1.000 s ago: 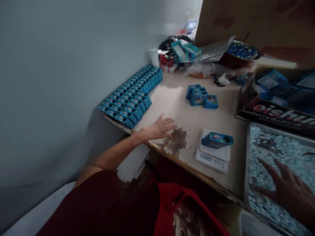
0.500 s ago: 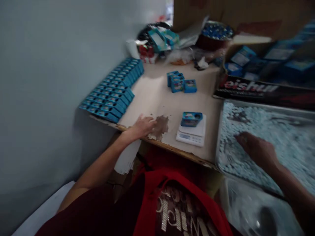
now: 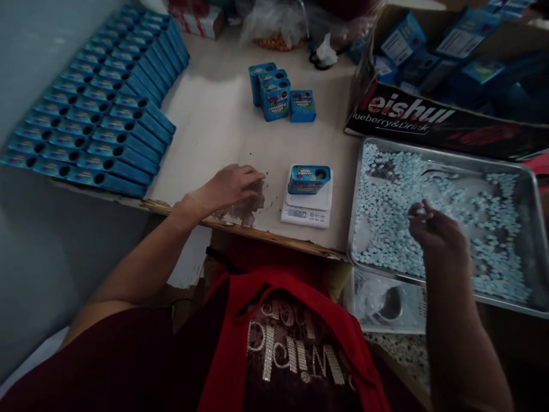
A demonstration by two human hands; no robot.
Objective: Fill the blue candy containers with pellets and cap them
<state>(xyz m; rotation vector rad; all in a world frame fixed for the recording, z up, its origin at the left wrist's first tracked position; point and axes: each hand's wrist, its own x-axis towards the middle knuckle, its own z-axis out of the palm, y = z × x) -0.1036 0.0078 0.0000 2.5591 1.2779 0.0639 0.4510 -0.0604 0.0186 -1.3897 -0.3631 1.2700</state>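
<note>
My left hand rests on the table near its front edge, fingers spread and holding nothing. To its right is a white digital scale, its display showing digits too blurred to read. A small blue candy box stands on the scale, with a dark round opening in its top. Over the metal tray, my right hand is closed, with a few pale candies between its fingertips. Many loose pale-blue candies cover the tray's floor.
Tight rows of blue boxes fill the table's left side by the wall. Several more boxes stand behind the scale. A black printed carton of blue boxes sits behind the tray. Below it is a plastic container with a metal cup.
The view has tilted down and swung right. My right hand has lifted from the candies, now with a few at its fingertips. My left hand stays on the table.
</note>
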